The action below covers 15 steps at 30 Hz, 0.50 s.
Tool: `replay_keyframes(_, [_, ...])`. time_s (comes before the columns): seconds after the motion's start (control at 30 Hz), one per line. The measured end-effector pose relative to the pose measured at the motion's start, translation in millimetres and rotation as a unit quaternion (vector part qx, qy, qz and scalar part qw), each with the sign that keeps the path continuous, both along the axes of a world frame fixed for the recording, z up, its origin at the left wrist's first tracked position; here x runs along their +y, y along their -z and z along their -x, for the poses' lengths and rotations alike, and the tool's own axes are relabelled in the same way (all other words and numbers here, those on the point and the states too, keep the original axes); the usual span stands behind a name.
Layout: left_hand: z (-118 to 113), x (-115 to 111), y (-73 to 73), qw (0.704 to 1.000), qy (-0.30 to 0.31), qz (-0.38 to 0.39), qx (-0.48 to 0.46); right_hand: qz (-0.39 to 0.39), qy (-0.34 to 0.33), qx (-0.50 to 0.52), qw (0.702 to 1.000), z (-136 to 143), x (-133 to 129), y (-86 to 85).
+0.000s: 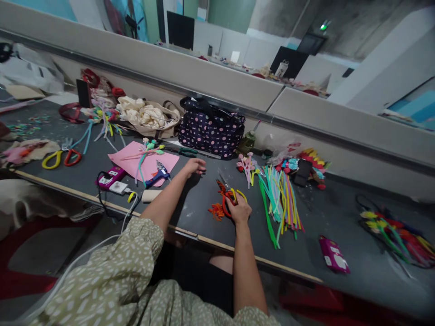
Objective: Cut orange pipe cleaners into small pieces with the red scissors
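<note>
My right hand (239, 209) is closed on the handles of the scissors (234, 194), one yellow and one red, whose blades point up and to the left. Orange-red pipe-cleaner pieces (216, 211) lie beside and under the scissors. My left hand (196, 167) is over the dark table (190, 203), near the front of the polka-dot bag; its fingers are slightly curled and apart, with nothing seen in them. To its left, a blue glue gun (159, 173) lies on a pink sheet (122, 156) with a pipe-cleaner flower (149, 147).
Long pipe cleaners (287, 199) are to the right, beyond them a magenta box (333, 254). A polka-dot bag (210, 131) and a beige bag (149, 117) stand at the back. Red-and-yellow scissors (52, 160) and a magenta power strip (113, 176) lie left.
</note>
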<state>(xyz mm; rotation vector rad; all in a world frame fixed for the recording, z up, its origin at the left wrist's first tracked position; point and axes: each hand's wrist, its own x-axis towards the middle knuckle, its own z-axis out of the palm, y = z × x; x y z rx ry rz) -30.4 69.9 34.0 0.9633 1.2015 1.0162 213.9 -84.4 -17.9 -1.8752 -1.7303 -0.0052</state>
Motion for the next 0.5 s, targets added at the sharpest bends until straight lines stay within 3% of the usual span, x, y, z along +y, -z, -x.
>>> replay_keyframes(0.1, [-5.7, 2.3, -4.1, 0.997, 0.062, 0.048, -0.015, 0.001, -0.005, 0.002, 1.0, -0.2, 0.7, 1.3])
replay_keyframes(0.27, [12.4, 3.6, -6.7, 0.996, -0.049, 0.043, 0.058, -0.006, 0.005, 0.011, 1.0, -0.9, 0.7, 1.1])
replay_keyframes(0.43, [30.9, -11.7, -3.7, 0.996, 0.057, 0.065, 0.014, -0.012, -0.006, 0.024, 1.0, -0.7, 0.1, 0.5])
replay_keyframes(0.5, [30.7, -17.3, -2.3, 0.998, 0.041, 0.041, -0.003, -0.011, -0.01, 0.027, 1.0, -0.1, -0.4, 0.1])
